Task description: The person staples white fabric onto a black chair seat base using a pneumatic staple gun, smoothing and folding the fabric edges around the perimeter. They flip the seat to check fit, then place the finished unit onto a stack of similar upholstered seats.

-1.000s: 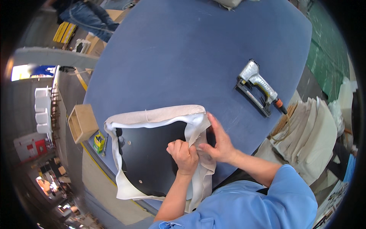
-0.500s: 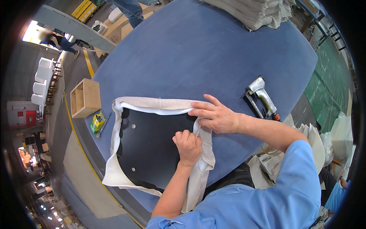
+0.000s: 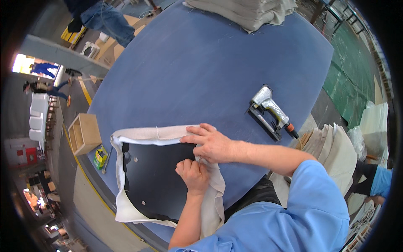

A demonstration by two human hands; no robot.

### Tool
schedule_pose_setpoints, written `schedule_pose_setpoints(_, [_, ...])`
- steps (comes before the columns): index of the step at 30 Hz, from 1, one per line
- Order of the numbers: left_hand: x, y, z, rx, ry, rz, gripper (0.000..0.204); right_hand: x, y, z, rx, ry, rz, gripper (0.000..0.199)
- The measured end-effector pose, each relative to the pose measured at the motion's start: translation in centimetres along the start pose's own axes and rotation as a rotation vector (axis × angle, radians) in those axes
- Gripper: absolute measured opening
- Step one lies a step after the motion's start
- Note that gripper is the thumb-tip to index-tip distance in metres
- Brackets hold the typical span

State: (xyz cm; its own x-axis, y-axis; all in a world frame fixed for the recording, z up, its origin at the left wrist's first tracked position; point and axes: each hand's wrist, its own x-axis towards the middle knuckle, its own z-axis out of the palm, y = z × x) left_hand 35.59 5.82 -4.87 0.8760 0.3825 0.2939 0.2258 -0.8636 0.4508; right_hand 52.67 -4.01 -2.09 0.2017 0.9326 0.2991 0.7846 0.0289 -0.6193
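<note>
A black panel (image 3: 157, 172) with small round holes lies on the blue table, edged with white padding and beige fabric (image 3: 163, 132) folded over its rim. My left hand (image 3: 194, 175) is closed in a fist at the panel's right side, gripping the fabric edge there. Just above it, my right hand (image 3: 213, 145) lies over the upper right corner, its fingers stretched across the fold and pressing on it. The two hands nearly touch. Under the left wrist, beige fabric hangs loose along the panel's right side. A silver staple gun (image 3: 268, 110) rests right of my hands.
A wooden compartment box (image 3: 89, 133) and a small yellow-green carton (image 3: 100, 158) stand at the table's left edge. Stacked beige fabric (image 3: 247, 10) lies at the far edge of the blue table (image 3: 197, 71). More fabric (image 3: 331, 155) hangs at right. Other people stand nearby.
The whole view has shifted, so the table things sit further left and lower. My right hand has drawn closer to my left, its thumb nearer its fingers. The left keeps its grip on the fabric.
</note>
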Motion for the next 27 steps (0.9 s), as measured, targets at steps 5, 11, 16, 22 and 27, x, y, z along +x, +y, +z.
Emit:
schedule_pose_setpoints(5, [-0.3, 0.0, -0.1, 0.030, 0.018, -0.030, 0.022, -4.7, 2.2, -7.5, 0.008, 0.512, 0.406, 0.032])
schedule_pose_setpoints(11, [-0.2, 0.1, -0.3, 0.058, -0.020, -0.026, 0.017, -14.7, 8.0, -12.5, -0.260, 0.385, 1.077, 0.039])
schedule_pose_setpoints(16, [0.0, 0.2, -0.4, 0.082, -0.049, -0.051, 0.017, -13.7, 9.7, -13.5, -0.123, 0.101, 1.189, 0.041])
schedule_pose_setpoints(22, [-0.3, 0.9, -0.5, 0.052, -0.022, -0.129, 0.015, -12.2, 7.2, -14.7, 0.222, 0.174, 1.209, 0.054])
schedule_pose_setpoints(27, [-0.4, 1.0, -0.6, 0.031, 0.015, -0.164, 0.014, -11.1, 0.7, -12.3, 0.660, 0.150, 0.808, 0.069])
